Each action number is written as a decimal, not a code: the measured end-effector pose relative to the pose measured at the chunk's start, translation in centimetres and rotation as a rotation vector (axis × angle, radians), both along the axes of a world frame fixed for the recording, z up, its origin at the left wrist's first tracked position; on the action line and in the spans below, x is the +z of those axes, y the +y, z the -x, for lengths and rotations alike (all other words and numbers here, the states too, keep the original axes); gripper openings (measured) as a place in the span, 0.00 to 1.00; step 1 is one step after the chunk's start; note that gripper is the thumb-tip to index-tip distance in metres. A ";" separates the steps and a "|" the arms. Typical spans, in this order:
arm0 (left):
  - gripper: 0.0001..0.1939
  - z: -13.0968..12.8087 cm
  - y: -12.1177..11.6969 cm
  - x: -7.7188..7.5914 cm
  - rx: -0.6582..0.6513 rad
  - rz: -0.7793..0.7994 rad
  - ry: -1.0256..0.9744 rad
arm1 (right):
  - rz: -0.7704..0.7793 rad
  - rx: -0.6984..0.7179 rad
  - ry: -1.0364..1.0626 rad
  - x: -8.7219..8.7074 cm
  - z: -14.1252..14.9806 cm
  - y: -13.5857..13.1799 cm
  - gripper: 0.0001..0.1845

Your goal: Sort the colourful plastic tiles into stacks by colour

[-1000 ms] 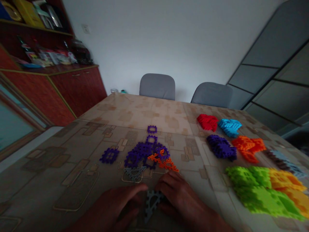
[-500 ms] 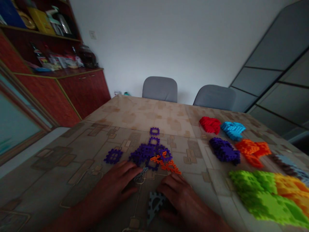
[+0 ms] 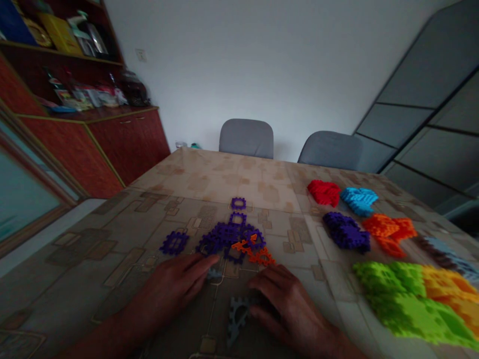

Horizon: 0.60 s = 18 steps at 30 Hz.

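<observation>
My left hand (image 3: 174, 289) lies low on the table, fingers stretched forward, fingertips resting by a small grey toothed piece (image 3: 215, 273). My right hand (image 3: 286, 304) is curled, its fingers gripping the edge of a grey toothed triangle (image 3: 235, 319) that stands tilted on the table between my hands. Just beyond the fingertips lies a heap of flat purple interlocking squares (image 3: 228, 233) with orange triangles (image 3: 258, 254) at its right side. A single purple square (image 3: 174, 243) lies left of the heap, and a purple ring piece (image 3: 238, 203) lies behind it.
Sorted piles line the right side of the table: red (image 3: 324, 192), blue (image 3: 359, 198), purple (image 3: 346, 230), orange (image 3: 389, 229), green (image 3: 396, 299), yellow (image 3: 449, 286). Two grey chairs (image 3: 246, 138) stand at the far edge. A red cabinet (image 3: 112, 139) is at left.
My left hand left the grey triangle and reached forward to the small grey piece near the purple heap. My right hand stays on the grey triangle.
</observation>
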<state>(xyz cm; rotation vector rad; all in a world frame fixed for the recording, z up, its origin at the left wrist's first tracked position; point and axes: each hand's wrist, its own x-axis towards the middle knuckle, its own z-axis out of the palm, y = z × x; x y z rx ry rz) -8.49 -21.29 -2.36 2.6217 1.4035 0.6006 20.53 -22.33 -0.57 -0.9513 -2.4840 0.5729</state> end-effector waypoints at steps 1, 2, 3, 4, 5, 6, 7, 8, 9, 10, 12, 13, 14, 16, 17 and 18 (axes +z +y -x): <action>0.20 0.0 0.1 0.0 0.004 0.050 -0.051 | -0.005 -0.002 0.006 -0.1 0.0 0.0 0.09; 0.19 0.1 0.1 0.1 0.013 0.111 -0.097 | -0.009 -0.006 0.009 -0.2 -0.1 0.0 0.08; 0.18 0.1 0.2 0.1 0.030 0.170 -0.133 | -0.011 -0.009 0.010 -0.3 -0.1 0.0 0.08; 0.18 0.2 0.3 0.2 0.055 0.217 -0.153 | -0.014 -0.012 0.009 -0.3 -0.2 0.1 0.08; 0.19 0.4 0.3 0.2 0.080 0.248 -0.155 | -0.018 -0.012 0.008 -0.4 -0.2 0.1 0.08; 0.21 0.5 0.3 0.3 0.099 0.264 -0.147 | -0.022 -0.012 0.007 -0.5 -0.2 0.1 0.08; 0.23 0.7 0.3 0.4 0.107 0.266 -0.131 | -0.024 -0.011 0.007 -0.5 -0.2 0.1 0.08; 0.25 0.9 0.3 0.5 0.107 0.260 -0.109 | -0.027 -0.011 0.009 -0.6 -0.2 0.2 0.08; 0.26 1.1 0.2 0.5 0.103 0.252 -0.082 | -0.030 -0.015 0.010 -0.6 -0.2 0.2 0.08; 0.27 1.2 0.2 0.5 0.099 0.243 -0.054 | -0.033 -0.020 0.012 -0.6 -0.2 0.2 0.07; 0.28 1.4 0.1 0.4 0.102 0.217 -0.006 | -0.041 -0.027 0.015 -0.6 -0.2 0.3 0.07; 0.29 1.5 0.1 0.3 0.103 0.206 0.011 | -0.045 -0.028 0.015 -0.6 -0.2 0.3 0.07; 0.29 1.4 0.1 0.2 0.103 0.196 0.017 | -0.049 -0.029 0.015 -0.6 -0.2 0.3 0.07; 0.29 1.3 0.2 0.0 0.102 0.189 0.003 | -0.053 -0.031 0.016 -0.6 -0.2 0.3 0.08; 0.29 1.2 0.2 -0.1 0.106 0.189 -0.014 | -0.055 -0.033 0.016 -0.6 -0.2 0.3 0.08; 0.30 1.0 0.2 0.0 0.111 0.189 -0.038 | -0.058 -0.038 0.018 -0.7 -0.2 0.3 0.08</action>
